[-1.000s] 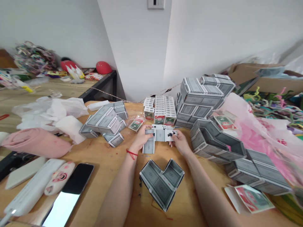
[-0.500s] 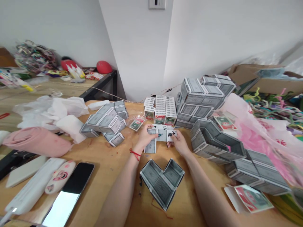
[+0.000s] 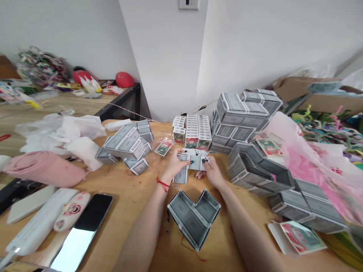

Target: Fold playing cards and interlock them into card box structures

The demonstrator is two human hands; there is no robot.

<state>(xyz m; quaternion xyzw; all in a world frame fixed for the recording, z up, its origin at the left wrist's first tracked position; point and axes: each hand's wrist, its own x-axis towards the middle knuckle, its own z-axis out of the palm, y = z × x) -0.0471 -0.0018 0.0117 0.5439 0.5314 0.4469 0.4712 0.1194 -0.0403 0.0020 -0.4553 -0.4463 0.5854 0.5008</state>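
Observation:
Between my two hands are several playing cards [image 3: 195,162], some with grey patterned backs and some with spade faces showing. My left hand [image 3: 177,164] pinches their left side, its thumb lying on a card back. At the right end my right hand [image 3: 212,170] grips a spade card, thumb on top. A grey-backed card [image 3: 180,176] slants downward below my left hand. Nearer to me, between my forearms, a heart-shaped open box made of folded cards [image 3: 194,219] rests on the wooden table [image 3: 136,206].
Folded-card structures stand at left [image 3: 124,143] and in a right-hand stack [image 3: 241,117]. Card packs [image 3: 193,132] line the back. An open-topped card frame [image 3: 259,170] lies right, a phone [image 3: 85,230] and pink roll [image 3: 45,169] left.
My right hand has shifted slightly left, and its spade card now overlaps more with the grey-backed card. My left hand keeps its hold almost unmoved.

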